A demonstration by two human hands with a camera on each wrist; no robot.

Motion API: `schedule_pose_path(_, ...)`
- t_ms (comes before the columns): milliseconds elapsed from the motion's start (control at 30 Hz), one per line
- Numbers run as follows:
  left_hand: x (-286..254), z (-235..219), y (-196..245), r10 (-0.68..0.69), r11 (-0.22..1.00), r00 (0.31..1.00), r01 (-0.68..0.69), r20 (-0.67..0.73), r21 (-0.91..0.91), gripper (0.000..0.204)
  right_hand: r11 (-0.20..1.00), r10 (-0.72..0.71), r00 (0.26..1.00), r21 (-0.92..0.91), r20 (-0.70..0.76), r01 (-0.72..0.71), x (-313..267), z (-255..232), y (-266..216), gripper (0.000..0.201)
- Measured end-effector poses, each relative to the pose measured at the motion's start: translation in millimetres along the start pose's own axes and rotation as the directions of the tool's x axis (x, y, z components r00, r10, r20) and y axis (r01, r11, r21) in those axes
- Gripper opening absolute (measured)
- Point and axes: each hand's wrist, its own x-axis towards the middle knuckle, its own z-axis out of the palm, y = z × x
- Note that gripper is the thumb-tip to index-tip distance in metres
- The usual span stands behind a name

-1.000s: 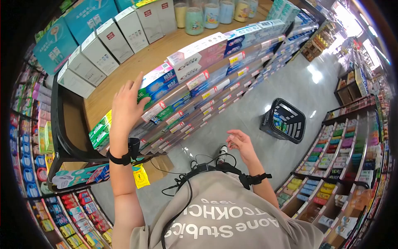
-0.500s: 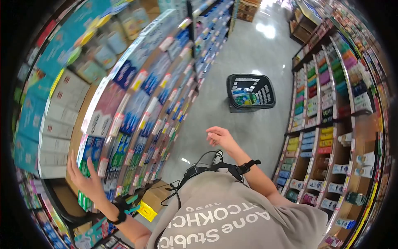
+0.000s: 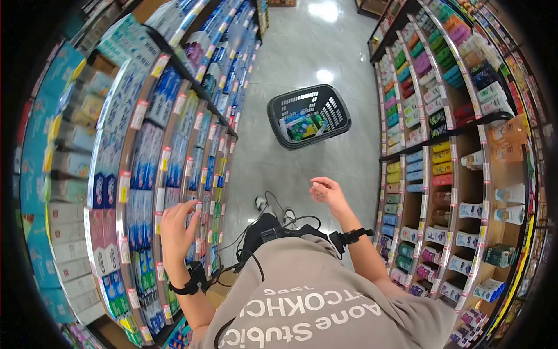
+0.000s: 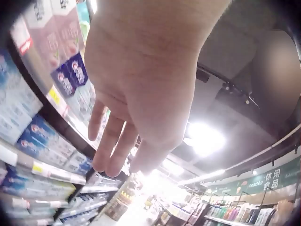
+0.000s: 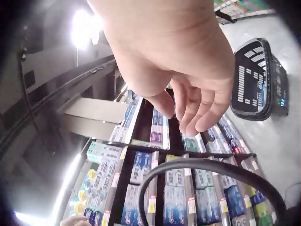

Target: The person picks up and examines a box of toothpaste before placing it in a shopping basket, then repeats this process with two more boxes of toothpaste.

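My left hand [image 3: 179, 228] hovers beside the left shelf, its fingers extended and nothing in them. Boxed toothpaste [image 3: 139, 212] fills the shelf rows around it, and the left wrist view shows purple-and-white boxes [image 4: 70, 74] past the little-finger side. Over the aisle floor hangs my right hand [image 3: 330, 196], empty, with fingers loosely bent. Ahead of both hands a black shopping basket [image 3: 281, 132] stands on the floor, with green and blue packages [image 3: 305, 126] inside. In the right wrist view that basket [image 5: 269, 70] lies to the right of the hand.
Shelves of colourful bottles and tubes [image 3: 442, 166] line the right side of the aisle. White boxes [image 3: 72, 250] and lidded cups [image 3: 75, 163] stand on the left shelf top. Grey tiled floor [image 3: 261, 174] runs between. Black cables [image 3: 279, 203] hang by my waist.
My view has turned right along the aisle, and the basket now appears closer and more central. My left hand has come away from the toothpaste boxes by the shelf top. The right hand stays empty.
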Motion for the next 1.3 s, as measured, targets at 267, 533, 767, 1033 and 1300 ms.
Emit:
schedule_pose_path(267,127.3,66.0,5.9,0.131,0.987,0.983,-0.117,0.126,-0.113,0.025,0.984,0.132,0.972,0.140,-0.192,-0.106,41.0,-63.2,5.9,0.025)
schedule_pose_path(533,261.8,135.8,3.5,0.159,0.957,0.973,-0.111,0.166,-0.269,0.027,0.996,0.082,0.962,0.059,-0.261,-0.069,131.4,-98.2,-93.9,0.025)
schedule_pose_path(767,379.1,207.9,-22.9,0.213,0.951,0.933,-0.129,0.289,-0.282,0.031,1.000,0.025,0.939,0.021,-0.344,-0.018,183.7,-127.6,-150.6,0.025)
schedule_pose_path(1033,440.3,265.7,-17.9,0.097,0.932,0.898,0.069,0.429,-0.357,0.035,0.989,0.142,0.928,0.017,-0.344,-0.145,257.8,-172.9,-164.5,0.025)
schedule_pose_path(1300,446.1,375.7,-37.5,-0.114,0.897,0.723,0.370,0.681,-0.243,0.039,0.917,0.363,0.899,-0.074,-0.246,-0.391,418.2,-223.6,-126.0,0.023)
